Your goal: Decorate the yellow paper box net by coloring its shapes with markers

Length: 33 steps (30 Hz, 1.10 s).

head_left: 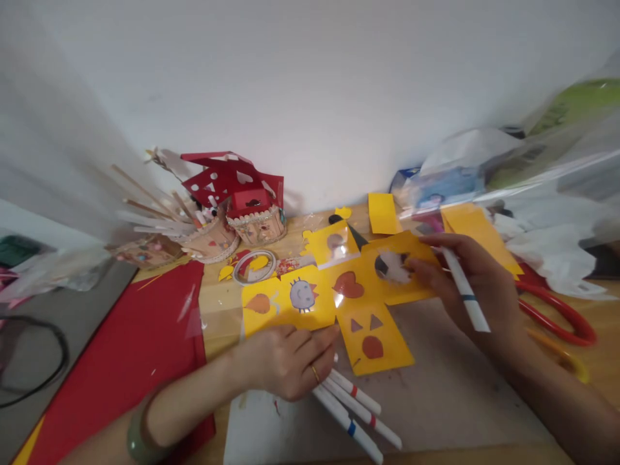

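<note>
A yellow paper cutout [322, 307] shaped like a cross lies flat, its square panels decorated with a heart, a round smiling face, triangles and other shapes. My left hand [295, 361] rests at its lower edge with fingers bent and pressed together; the thumb and whatever they grip are hidden. Several white markers [356, 403] with red and blue bands fan out from under that hand. In my right hand [477, 284] is a white marker [462, 290] with a dark blue band, slanting down across the fingers. Its fingertips touch the right panel, beside a round black-and-white drawing.
A grey board [436, 381] lies beneath the cutout. Red card sheets [130, 361] are on the left. Behind stand decorated cups [256, 223] and a tape roll [254, 266]. Red-handled scissors [562, 313] and plastic bags [552, 239] occupy the right side.
</note>
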Motion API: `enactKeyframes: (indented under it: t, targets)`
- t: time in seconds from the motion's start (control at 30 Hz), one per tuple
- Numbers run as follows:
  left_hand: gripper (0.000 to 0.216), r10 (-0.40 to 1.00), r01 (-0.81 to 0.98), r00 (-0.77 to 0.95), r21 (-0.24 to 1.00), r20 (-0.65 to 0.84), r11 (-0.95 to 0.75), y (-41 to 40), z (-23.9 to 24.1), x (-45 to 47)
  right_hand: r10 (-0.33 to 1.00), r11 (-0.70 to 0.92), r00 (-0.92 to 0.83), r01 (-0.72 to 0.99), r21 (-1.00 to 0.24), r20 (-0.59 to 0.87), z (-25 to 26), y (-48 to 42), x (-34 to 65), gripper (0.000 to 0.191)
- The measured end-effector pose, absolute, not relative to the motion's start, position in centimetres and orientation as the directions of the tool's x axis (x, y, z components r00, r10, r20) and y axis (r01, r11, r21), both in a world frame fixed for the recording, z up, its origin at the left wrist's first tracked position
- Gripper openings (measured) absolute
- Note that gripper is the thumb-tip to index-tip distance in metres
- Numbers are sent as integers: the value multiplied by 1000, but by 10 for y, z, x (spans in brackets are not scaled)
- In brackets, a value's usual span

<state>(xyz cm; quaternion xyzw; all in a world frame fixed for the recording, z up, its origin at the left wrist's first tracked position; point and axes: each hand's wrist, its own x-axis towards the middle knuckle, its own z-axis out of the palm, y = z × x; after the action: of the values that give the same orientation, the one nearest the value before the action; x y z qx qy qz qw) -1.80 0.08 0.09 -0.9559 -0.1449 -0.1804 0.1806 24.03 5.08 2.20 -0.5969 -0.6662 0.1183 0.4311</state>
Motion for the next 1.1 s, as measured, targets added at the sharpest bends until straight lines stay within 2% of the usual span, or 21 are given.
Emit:
enactKeyframes:
  t: [0.07, 0.17, 0.27, 0.43, 0.53, 0.57, 0.63, 0.7, 0.77, 0.87, 1.1]
  targets:
    - [12, 212, 348, 890, -299, 404, -889, 1, -1, -18, 868, 268, 160, 647, -714, 470, 25, 48, 239, 22]
    - [12, 208, 351, 887, -311, 411, -883, 1, -2, -19, 864, 240, 222, 607, -758, 452, 25, 46, 239, 21]
    - [12, 201, 353, 880, -309, 430, -883, 0, -3, -19, 889, 222, 184, 629, -745, 420, 20, 48, 239, 21]
    - [14, 204, 348, 881, -291, 427, -891, 0, -5, -20, 861, 316, 88, 680, -661, 502, 12, 51, 242, 30]
    - [14, 219, 343, 880, -244, 420, -907, 0, -3, -18, 823, 429, 69, 576, -696, 564, 16, 44, 242, 25]
    - [14, 227, 342, 880, -225, 417, -913, 0, -3, -17, 850, 459, 1, 490, -741, 527, 18, 40, 242, 26]
    - [15, 248, 343, 883, -188, 398, -920, -1, -1, -15, 911, 404, -239, 347, -846, 337, 22, 34, 238, 31]
    - [16, 273, 347, 894, -164, 354, -923, -1, 0, -13, 906, 273, -408, 367, -889, 110, 24, 30, 231, 34]
    - [16, 292, 350, 904, -146, 313, -925, -1, 0, -12, 902, 195, -433, 412, -890, -3, 22, 30, 223, 29]
    - [18, 309, 353, 907, -118, 286, -928, -1, 0, -12, 893, 161, -448, 406, -899, -43, 16, 32, 213, 20]
    - [22, 325, 355, 908, -74, 263, -932, 1, 2, -12, 860, 145, -500, 437, -888, -105, 6, 33, 213, 28]
